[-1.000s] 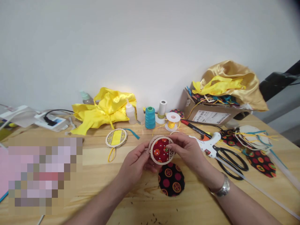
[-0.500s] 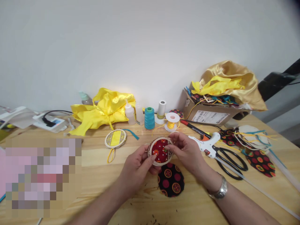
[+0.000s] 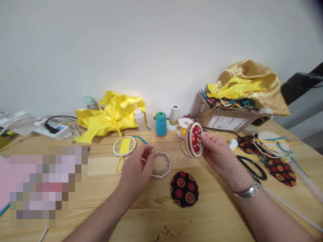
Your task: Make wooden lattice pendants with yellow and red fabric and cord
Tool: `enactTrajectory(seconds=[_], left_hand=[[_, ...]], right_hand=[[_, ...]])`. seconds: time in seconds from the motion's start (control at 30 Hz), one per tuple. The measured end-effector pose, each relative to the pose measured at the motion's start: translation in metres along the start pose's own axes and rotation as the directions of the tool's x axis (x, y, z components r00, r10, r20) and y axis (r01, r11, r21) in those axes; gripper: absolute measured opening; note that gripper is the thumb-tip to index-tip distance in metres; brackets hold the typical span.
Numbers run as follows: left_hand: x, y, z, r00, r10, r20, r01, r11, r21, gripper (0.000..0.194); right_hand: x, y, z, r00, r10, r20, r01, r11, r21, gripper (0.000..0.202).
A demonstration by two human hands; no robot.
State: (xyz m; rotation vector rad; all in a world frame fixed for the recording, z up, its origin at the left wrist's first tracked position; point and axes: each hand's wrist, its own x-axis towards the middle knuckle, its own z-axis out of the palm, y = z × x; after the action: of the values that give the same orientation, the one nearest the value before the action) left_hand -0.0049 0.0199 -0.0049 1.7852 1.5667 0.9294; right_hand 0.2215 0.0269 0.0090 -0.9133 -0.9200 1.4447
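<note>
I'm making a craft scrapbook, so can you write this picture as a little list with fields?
right hand: holds a round wooden frame with red patterned fabric, tilted
left hand: at the octagonal frame; touching unclear
lying nearer: black patterned fabric piece
standing behind: teal thread cone
back right: cardboard box

Tabletop [image 3: 214,215]: we see pale wood
Middle: octagonal frame [image 3: 168,165] — patterned black cloth [image 3: 184,190]
Back: teal thread cone [image 3: 161,124]
Right: black handles [image 3: 263,173] — scissors, probably

Pretty soft, even light on the wall [image 3: 151,50], some glare off the bracelet [image 3: 248,191] and gold satin [image 3: 242,75]. Lower left's pixelated, top-right corner goes dark, box label [image 3: 229,123] is mushy.
</note>
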Motion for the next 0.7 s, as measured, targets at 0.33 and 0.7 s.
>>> enactTrajectory(seconds=[0.33, 0.7], left_hand=[[-0.002, -0.011, 0.003, 0.949, 0.114, 0.293, -0.262, 0.803, 0.535, 0.094], [0.007, -0.004, 0.000, 0.975, 0.133, -0.181, -0.063, 0.935, 0.349, 0.079]], right_hand=[[-0.006, -0.012, 0.000, 0.988, 0.004, 0.154, -0.024, 0.992, 0.127, 0.025], [0.003, 0.018, -0.003, 0.998, -0.034, -0.053, -0.007, 0.774, -0.633, 0.031]])
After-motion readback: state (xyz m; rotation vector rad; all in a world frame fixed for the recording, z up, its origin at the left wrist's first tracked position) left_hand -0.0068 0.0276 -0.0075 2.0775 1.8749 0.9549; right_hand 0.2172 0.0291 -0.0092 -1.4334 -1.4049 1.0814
